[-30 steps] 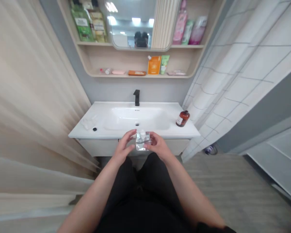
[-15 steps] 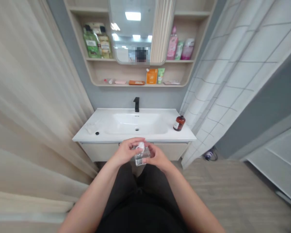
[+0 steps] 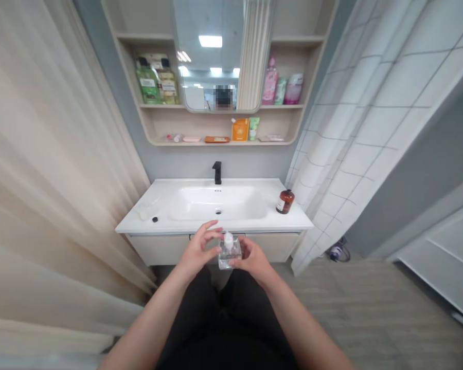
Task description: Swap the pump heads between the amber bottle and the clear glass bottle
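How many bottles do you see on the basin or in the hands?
2: a clear bottle held by the right hand, left hand touching it; and a brown bottle on the basin's right end.

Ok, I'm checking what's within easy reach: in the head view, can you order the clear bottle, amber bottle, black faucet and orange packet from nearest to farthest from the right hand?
From the right hand:
1. clear bottle: at the hand's fingers, in front of the vanity.
2. amber bottle: on the vanity top, right side.
3. black faucet: behind the basin, centred.
4. orange packet: on the lower shelf, above the faucet.
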Demonstrator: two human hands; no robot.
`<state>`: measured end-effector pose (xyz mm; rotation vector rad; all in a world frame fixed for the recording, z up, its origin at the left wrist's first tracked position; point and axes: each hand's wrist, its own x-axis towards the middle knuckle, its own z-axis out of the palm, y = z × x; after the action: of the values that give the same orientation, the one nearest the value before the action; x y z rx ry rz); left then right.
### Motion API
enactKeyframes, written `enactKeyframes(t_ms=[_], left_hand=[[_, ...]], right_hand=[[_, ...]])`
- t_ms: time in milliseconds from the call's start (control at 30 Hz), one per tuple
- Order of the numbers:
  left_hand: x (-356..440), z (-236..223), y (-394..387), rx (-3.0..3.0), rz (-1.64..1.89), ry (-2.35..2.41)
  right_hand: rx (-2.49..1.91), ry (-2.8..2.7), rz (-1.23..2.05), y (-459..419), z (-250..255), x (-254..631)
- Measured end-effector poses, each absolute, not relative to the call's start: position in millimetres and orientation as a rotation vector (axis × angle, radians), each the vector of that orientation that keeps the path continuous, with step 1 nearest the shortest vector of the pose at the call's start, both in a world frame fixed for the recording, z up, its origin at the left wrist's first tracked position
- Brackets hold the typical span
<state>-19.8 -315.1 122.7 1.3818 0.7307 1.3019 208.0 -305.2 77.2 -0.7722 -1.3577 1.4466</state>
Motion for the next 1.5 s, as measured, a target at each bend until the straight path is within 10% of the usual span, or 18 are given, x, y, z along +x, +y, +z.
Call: enactKeyframes(t_ms=[1500], left_hand=[[-6.0,133.8,-317.6,1.408,1.471,0.992]], right_hand=[[-0.783,-1.38,1.477,-316.0,71.5,195.9]])
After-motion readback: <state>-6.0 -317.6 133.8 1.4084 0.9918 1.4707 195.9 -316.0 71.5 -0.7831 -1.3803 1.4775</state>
